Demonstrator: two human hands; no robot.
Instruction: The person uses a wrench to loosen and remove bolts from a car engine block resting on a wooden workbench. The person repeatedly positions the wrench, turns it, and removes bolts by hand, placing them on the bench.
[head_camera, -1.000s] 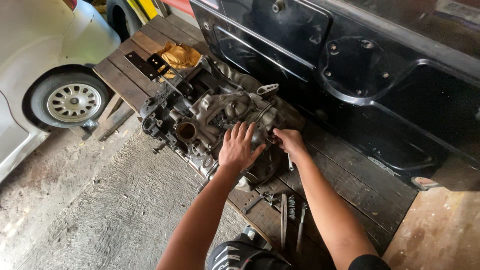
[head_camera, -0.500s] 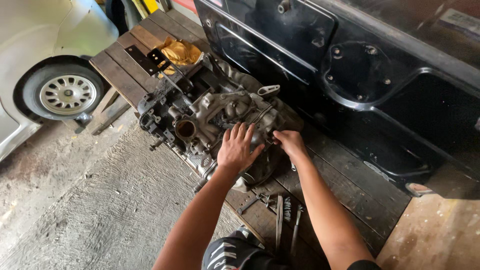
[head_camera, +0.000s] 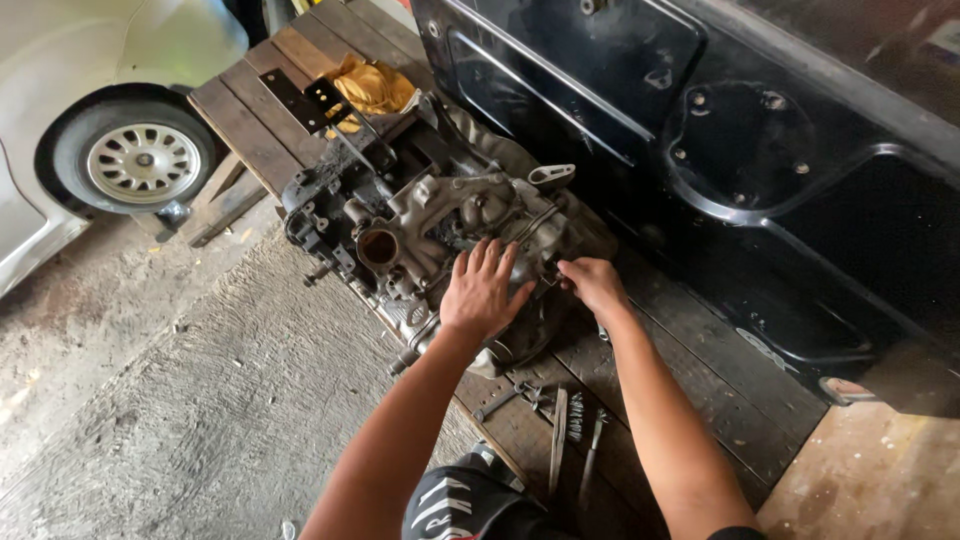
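Closest in, a few loose wrenches (head_camera: 570, 440) lie on the wooden counter (head_camera: 690, 380), so it looks mid-job, not wrapped up. Left hand (head_camera: 482, 295) is spread flat on the grimy engine block (head_camera: 430, 240), grip wide, holding nothing. Right hand (head_camera: 592, 285) pinches something at the block's edge, can't tell what. Farther back, a yellow rag (head_camera: 372, 85). No containers.

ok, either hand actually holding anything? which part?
Left hand lies flat, fingers spread, on top of the engine block. Right hand pinches something at its edge; what, cannot be told.
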